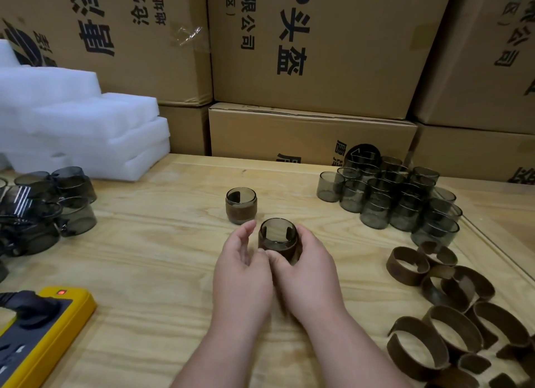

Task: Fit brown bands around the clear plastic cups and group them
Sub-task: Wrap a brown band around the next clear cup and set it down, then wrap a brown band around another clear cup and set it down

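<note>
The right hand grips a banded cup near the table's middle, while the left hand rests beside it, fingers relaxed. 1 finished cup stands just beyond; bare cups crowd far right, loose bands near right.

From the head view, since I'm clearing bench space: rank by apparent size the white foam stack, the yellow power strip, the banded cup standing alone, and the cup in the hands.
1. white foam stack
2. yellow power strip, partly cut off by the frame
3. banded cup standing alone and cup in the hands: alike, not ranked
</note>
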`<action>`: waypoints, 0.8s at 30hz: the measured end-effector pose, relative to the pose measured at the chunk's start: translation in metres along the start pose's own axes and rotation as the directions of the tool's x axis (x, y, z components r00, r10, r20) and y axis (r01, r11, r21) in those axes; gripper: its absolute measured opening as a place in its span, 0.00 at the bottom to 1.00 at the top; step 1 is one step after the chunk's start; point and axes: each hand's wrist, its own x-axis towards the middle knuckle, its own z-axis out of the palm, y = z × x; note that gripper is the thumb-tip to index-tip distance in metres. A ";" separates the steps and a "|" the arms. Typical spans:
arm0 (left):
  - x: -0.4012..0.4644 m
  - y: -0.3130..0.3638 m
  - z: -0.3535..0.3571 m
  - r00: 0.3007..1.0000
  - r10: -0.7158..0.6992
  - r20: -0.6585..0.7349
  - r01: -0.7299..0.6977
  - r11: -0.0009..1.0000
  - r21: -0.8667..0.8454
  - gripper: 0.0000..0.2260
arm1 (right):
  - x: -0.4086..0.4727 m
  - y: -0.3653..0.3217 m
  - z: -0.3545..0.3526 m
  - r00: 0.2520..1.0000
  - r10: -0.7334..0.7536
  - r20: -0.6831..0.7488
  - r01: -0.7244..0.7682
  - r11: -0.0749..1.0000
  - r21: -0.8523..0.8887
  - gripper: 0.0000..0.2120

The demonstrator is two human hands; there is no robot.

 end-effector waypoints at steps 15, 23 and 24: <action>0.004 0.005 -0.003 0.995 -0.094 -0.034 0.090 0.989 -0.120 0.13 | 0.089 -0.002 0.030 0.999 -0.020 -0.035 0.011 0.969 -0.246 0.36; 0.004 0.007 -0.003 0.989 -0.142 -0.045 0.129 0.968 -0.217 0.12 | 0.128 0.009 0.020 0.968 0.012 -0.252 -0.033 0.996 -0.079 0.23; 0.004 0.007 -0.003 0.989 -0.142 -0.045 0.129 0.967 -0.221 0.12 | 0.132 0.010 0.019 0.970 0.008 -0.243 -0.034 0.994 -0.102 0.23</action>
